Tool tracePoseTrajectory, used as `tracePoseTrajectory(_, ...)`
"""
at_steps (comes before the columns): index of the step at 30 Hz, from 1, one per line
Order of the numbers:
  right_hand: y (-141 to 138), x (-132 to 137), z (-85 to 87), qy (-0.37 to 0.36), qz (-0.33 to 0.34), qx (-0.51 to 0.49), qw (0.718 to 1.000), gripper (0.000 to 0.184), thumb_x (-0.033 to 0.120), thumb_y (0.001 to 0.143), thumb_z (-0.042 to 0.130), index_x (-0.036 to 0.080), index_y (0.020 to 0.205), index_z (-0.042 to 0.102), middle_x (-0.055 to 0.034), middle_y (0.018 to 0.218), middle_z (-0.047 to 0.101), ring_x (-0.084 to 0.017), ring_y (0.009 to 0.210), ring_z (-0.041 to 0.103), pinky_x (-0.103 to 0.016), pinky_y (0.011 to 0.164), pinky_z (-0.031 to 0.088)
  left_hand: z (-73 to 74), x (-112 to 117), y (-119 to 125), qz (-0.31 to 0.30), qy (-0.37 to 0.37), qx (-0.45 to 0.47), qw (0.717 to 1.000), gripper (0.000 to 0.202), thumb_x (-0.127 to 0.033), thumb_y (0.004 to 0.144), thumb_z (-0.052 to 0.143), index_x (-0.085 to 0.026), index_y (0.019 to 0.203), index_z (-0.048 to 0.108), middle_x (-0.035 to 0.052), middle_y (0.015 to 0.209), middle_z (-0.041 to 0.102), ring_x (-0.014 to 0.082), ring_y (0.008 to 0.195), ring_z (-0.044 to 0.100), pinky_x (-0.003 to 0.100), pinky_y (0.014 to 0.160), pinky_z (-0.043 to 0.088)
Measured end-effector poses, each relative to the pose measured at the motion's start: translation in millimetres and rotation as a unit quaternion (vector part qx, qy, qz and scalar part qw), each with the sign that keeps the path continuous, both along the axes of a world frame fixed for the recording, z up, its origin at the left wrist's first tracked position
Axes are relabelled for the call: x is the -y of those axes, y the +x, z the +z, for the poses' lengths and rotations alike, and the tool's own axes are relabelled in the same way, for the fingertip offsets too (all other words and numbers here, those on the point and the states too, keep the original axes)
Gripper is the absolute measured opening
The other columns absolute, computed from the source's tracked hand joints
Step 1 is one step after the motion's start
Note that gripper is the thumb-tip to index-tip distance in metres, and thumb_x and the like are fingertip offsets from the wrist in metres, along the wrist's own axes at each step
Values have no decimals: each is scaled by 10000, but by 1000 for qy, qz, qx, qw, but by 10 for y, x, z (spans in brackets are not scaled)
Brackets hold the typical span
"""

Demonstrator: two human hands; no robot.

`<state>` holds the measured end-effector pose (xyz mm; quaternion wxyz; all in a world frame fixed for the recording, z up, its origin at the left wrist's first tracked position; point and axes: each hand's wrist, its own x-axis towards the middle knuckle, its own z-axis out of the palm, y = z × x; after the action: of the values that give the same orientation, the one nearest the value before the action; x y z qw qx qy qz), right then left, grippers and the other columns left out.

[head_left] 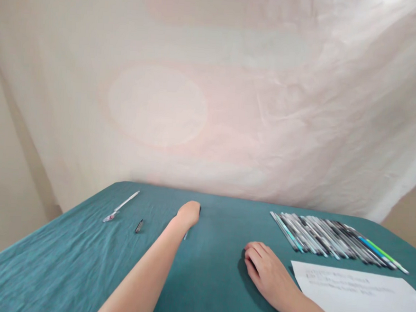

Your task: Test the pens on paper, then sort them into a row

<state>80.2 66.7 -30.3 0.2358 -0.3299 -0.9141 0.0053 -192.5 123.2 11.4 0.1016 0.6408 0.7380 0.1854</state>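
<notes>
J: Left forearm (142,275) comes up from the bottom edge, stretched far across the teal cloth-covered table (61,269). What's the left hand (188,214) doing?

M: Clenched, knuckles up, over a slim pale pen (186,235) w/ a dark end. Only the tip below the wrist & a dark bit by the fingers show. Looks like a grasp, w/ the pen down on the cloth, approx. mid-table towards the far edge.

J: Right hand (266,272)?

M: Holds nothing. Palm down on the cloth, fingers loosely curled, just left of the white printed paper sheet (362,300). Prob. planted there to steady the body while the other arm is at full stretch.

J: Why's the sheet so close to the person?

M: I'd guess so the print can be read. It's too blurred for me to make out.

J: Other pens?

M: Long row of thin plastic pens (330,236) beyond the sheet, on the right: black, grey, teal, one green at the right end, side by side & touching. Packed like that they won't roll & each can be picked out, imo. Far left, well apart, a white pen (121,207) lies slantwise. Near it is a short dark cap-like piece (139,226); can't tell if it's a cap or a stub.

J: Backdrop?

M: Creased white fabric sheet (233,105) hung behind the table, covering most of the wall.
</notes>
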Motion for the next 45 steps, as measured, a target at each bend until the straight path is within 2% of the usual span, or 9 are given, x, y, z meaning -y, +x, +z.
tracePoseTrajectory(4, -4, -4, 9, -2, -1, 5, 1000, 136, 102, 815, 396, 179, 830, 506, -59, 865, 536, -186, 813, 500, -339, 703, 408, -29, 79, 148, -15, -24, -53, 998, 296, 11, 706, 448, -97, 909, 634, 236, 1111, 547, 275, 983, 564, 351, 832, 391)
tracePoseTrajectory(8, 0, 1, 12, -4, -2, 7, 1000, 134, 103, 814, 398, 178, 840, 506, -56, 861, 532, -181, 806, 496, -333, 700, 404, -35, 110, 297, -11, -40, -97, 994, 313, 22, 729, 381, -59, 869, 648, 264, 996, 587, 316, 928, 582, 412, 794, 412)
tracePoseTrajectory(12, 5, 4, 5, -7, -6, 10, 1000, 132, 100, 814, 398, 181, 823, 503, -51, 851, 529, -181, 801, 492, -333, 702, 399, -13, 120, 405, -23, -51, -123, 991, 323, 44, 724, 368, -55, 821, 659, 252, 923, 613, 310, 885, 601, 401, 765, 439)
tracePoseTrajectory(16, 3, 0, 1, -12, -11, 17, 1000, 129, 100, 815, 402, 182, 833, 499, -49, 857, 522, -184, 806, 485, -337, 704, 394, -4, 164, 537, -63, -53, -143, 986, 310, 52, 718, 387, -54, 848, 648, 224, 949, 613, 274, 893, 603, 367, 782, 449)
tracePoseTrajectory(24, 0, -9, -20, -9, -14, 14, 1000, 123, 102, 819, 396, 184, 830, 486, -50, 856, 514, -187, 791, 479, -338, 694, 389, -28, 362, 927, -173, -36, -159, 971, 318, 11, 719, 404, -83, 940, 612, 167, 1019, 590, 224, 942, 581, 320, 825, 445)
tracePoseTrajectory(29, 5, -17, -29, -2, -18, 13, 1000, 122, 99, 813, 401, 182, 836, 487, -57, 851, 511, -195, 792, 477, -341, 689, 389, -163, 412, 1040, -316, 48, -117, 940, 345, -46, 738, 419, -108, 1047, 559, 128, 1192, 514, 200, 1105, 476, 280, 922, 380)
tracePoseTrajectory(31, 4, -18, -27, -1, -19, 14, 1000, 115, 102, 812, 406, 180, 831, 488, -58, 850, 513, -195, 791, 474, -340, 689, 389, -213, 404, 1043, -341, 68, -97, 933, 328, -65, 760, 400, -118, 1038, 567, 118, 1235, 484, 200, 1125, 458, 288, 942, 361)
tracePoseTrajectory(39, 3, -19, -9, -7, -21, 18, 1000, 99, 109, 810, 420, 178, 814, 492, -50, 844, 512, -191, 789, 464, -335, 692, 380, -226, 335, 971, -358, 83, 11, 930, 416, -64, 776, 370, -162, 1159, 501, 89, 1295, 430, 171, 1188, 387, 283, 986, 309)
tracePoseTrajectory(45, 10, -28, -10, -13, -20, 13, 1000, 84, 121, 811, 429, 178, 805, 490, -45, 832, 512, -187, 788, 463, -330, 693, 376, -243, 315, 982, -271, 96, 39, 957, 475, -22, 703, 406, -148, 1155, 485, 90, 1137, 526, 166, 1058, 472, 270, 951, 336)
